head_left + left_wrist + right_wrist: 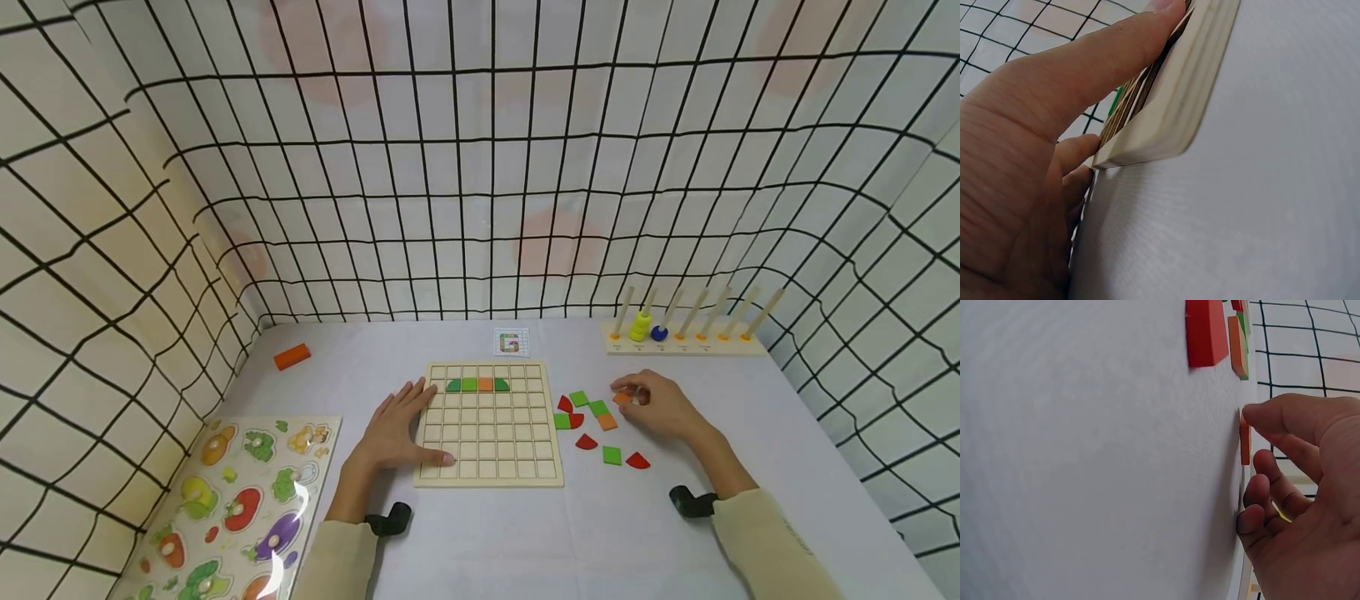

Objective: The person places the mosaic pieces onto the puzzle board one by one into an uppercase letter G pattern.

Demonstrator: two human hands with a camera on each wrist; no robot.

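From the head view, the left hand (pixel 397 429) is lying flat with straight fingers, pressing on the left edge of the wooden grid board (pixel 489 423) at the middle of the desk (pixel 525 533). The right hand (pixel 660 404) is pinching an orange tile (pixel 622 398) just right of the board, among loose red, green and orange tiles (pixel 597 408). A row of green and orange pieces (pixel 477 384) is sitting in the board's second row from the far edge. A pattern card (pixel 512 342) is lying beyond the board, a peg rack (pixel 686 337) at the far right corner, an orange block (pixel 292 356) at the far left, a vegetable puzzle (pixel 232 508) at the near left edge.

From the left wrist view, the left hand's thumb (pixel 1129 50) is resting along the board's rim (pixel 1166 119), fingers straight.

From the right wrist view, the right hand's thumb and fingertip (pixel 1272 415) are closing on the orange tile (pixel 1245 442), which is touching the desk. The grip looks thin and edge-on, so the tile could slip free, or the hand could nudge neighbouring tiles.
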